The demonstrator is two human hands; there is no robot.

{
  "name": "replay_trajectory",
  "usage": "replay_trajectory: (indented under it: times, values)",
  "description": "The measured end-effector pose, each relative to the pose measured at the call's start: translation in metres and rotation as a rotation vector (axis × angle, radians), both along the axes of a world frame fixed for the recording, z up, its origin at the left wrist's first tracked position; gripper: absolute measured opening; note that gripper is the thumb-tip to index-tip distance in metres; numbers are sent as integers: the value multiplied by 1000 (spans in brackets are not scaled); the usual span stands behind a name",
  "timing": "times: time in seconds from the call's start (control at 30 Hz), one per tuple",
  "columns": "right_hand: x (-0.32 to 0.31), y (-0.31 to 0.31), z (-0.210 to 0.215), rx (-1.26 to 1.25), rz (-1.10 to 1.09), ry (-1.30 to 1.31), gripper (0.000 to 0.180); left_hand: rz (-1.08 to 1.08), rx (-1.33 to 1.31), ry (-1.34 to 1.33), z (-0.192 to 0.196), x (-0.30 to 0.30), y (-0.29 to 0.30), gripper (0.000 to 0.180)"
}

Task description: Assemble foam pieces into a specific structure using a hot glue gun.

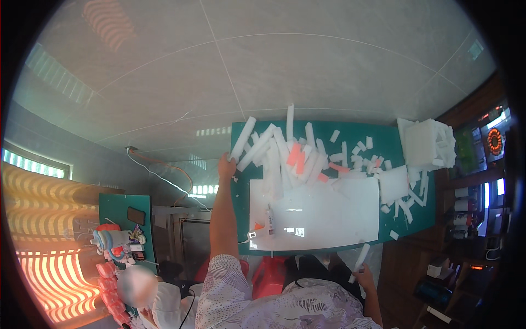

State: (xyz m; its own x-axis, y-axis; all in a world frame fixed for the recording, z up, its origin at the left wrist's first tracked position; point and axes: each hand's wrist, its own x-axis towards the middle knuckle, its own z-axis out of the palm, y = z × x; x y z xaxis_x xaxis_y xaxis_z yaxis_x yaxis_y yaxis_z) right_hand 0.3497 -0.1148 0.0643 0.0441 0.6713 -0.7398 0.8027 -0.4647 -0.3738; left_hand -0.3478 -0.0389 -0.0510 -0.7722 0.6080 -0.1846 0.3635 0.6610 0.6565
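The work looks partway along: a foam block (432, 145) stands built up at the far right of the green table (383, 130), while many loose foam pieces (280, 145) lie heaped farther left. The right hand (364, 276), at the near side, grips a short stick (361, 257). The left hand (227, 165) touches a long stick's (243, 138) near end (whether its fingers close, I cannot tell).

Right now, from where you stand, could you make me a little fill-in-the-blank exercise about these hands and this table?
1. The right hand holds a ____ stick.
2. The left hand is at the table's ____ edge.
3. The tabletop under the white sheet is ____.
4. The big white block stands toward the table's ____ end.

Missing words: white; left; green; right.
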Motion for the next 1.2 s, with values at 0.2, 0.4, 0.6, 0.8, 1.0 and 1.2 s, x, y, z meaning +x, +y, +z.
replay_trajectory:
  times: [0.2,0.4,0.6,0.8,1.0,1.2]
  values:
    - [10,6,-16,89,81,1,72,31,219,295,24,43,4,47]
    - [-13,17,1,136,-5,84,68,-126,161,383,32,70,2,50]
    - [-22,23,-1,145,18,133,69,-167,113,363,28,67,-1,51]
    - [-26,27,-3,172,56,105,70,-246,266,393,54,86,20,50]
    - [-29,31,-9,135,57,152,69,-348,236,309,56,89,29,48]
    - [-24,25,-10,187,57,183,68,-285,237,58,50,95,39,35]
